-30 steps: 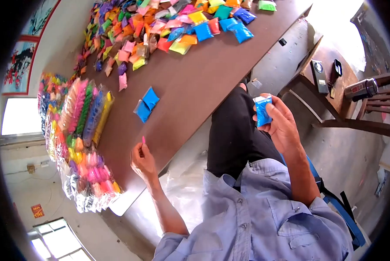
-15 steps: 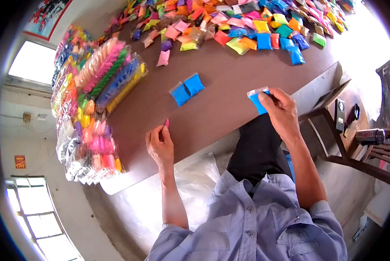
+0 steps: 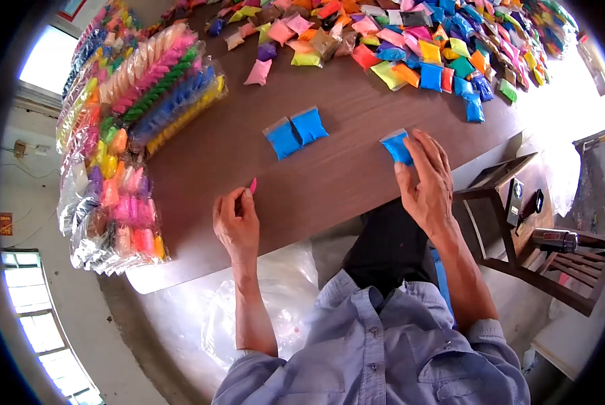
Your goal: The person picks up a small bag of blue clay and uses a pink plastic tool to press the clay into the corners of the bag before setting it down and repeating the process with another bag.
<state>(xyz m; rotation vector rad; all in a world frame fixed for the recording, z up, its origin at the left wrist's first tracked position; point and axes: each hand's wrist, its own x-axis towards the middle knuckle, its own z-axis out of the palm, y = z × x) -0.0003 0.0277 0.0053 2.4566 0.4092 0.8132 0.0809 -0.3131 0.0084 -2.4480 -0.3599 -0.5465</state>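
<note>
My left hand (image 3: 237, 219) is closed in a pinch round a small pink piece (image 3: 253, 185), whose tip sticks up past the fingers over the brown table (image 3: 316, 185). At the right, my right hand (image 3: 426, 181) has its fingers apart, with thumb and fingertips at the edge of a small blue packet (image 3: 395, 146); whether it still grips the packet is hard to tell. Two more blue packets, one on the left (image 3: 281, 138) and one on the right (image 3: 309, 126), lie side by side on the table between and beyond my hands.
A large heap of colourful packets (image 3: 430, 54) covers the table's far side. Clear bags of coloured pieces (image 3: 174, 101) are stacked along the left. At the right stands a wooden stool (image 3: 505, 209) with a dark flask (image 3: 553, 239). Clear plastic sheeting (image 3: 262, 297) lies below the table edge.
My right hand's fingers have spread from their pinch on the blue packet, which now sits lower against the table. My left hand keeps its pinch. The whole view has shifted slightly.
</note>
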